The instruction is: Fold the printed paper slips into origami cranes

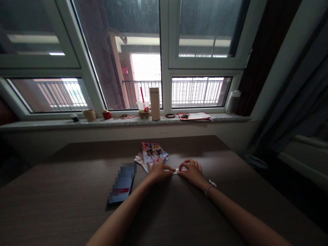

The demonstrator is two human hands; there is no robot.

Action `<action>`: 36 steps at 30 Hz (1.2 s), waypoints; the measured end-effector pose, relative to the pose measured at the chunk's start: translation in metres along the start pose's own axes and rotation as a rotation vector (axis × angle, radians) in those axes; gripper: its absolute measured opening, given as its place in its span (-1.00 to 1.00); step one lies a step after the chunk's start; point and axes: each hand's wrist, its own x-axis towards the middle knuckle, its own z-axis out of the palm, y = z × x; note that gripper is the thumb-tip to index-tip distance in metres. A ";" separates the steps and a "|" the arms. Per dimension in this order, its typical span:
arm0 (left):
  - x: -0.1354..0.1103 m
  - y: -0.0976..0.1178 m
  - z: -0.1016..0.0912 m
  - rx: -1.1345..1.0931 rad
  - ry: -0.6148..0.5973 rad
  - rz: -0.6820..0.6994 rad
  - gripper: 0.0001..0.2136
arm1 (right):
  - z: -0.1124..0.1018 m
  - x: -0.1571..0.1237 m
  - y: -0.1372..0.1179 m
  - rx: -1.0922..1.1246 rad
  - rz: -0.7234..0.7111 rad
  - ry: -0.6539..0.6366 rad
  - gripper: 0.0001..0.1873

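White, narrow paper strip (175, 173) with red markings; fingers of the left hand (159, 170) and right hand (192, 173) pinch it.

This looked like a home: beyond the left hand (160, 170), a flask (155, 104) and drink cup (142, 104) stood on a windowsill (123, 124); a curtain (294, 99) hung right of the right hand (191, 172).
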 end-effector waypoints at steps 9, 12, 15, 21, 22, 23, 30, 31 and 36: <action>-0.002 0.006 0.004 0.007 0.087 0.023 -0.82 | -0.001 -0.002 -0.002 0.003 -0.011 0.017 -0.84; -0.002 0.005 0.004 -0.004 0.091 0.028 -0.82 | 0.001 -0.002 0.000 0.007 -0.027 0.034 -0.82; -0.003 0.006 0.004 -0.013 0.105 0.025 -0.82 | 0.002 -0.002 0.001 0.003 -0.039 0.045 -0.81; -0.002 0.006 0.009 -0.036 0.153 0.010 -0.80 | 0.004 -0.002 0.002 -0.017 -0.053 0.059 -0.82; -0.001 0.006 0.010 -0.040 0.155 0.007 -0.80 | 0.004 -0.002 0.002 -0.017 -0.053 0.061 -0.82; -0.001 0.006 0.010 -0.042 0.157 0.005 -0.80 | 0.003 -0.003 0.001 -0.016 -0.052 0.061 -0.82; -0.002 0.006 0.011 -0.058 0.128 0.000 -0.86 | 0.000 -0.003 -0.003 -0.004 -0.031 0.054 -0.81; -0.002 0.006 0.010 -0.058 0.120 0.001 -0.86 | 0.000 -0.003 -0.003 -0.004 -0.032 0.055 -0.81; -0.002 0.002 0.009 -0.033 0.058 0.021 -0.85 | -0.001 -0.004 -0.003 -0.001 -0.035 0.060 -0.84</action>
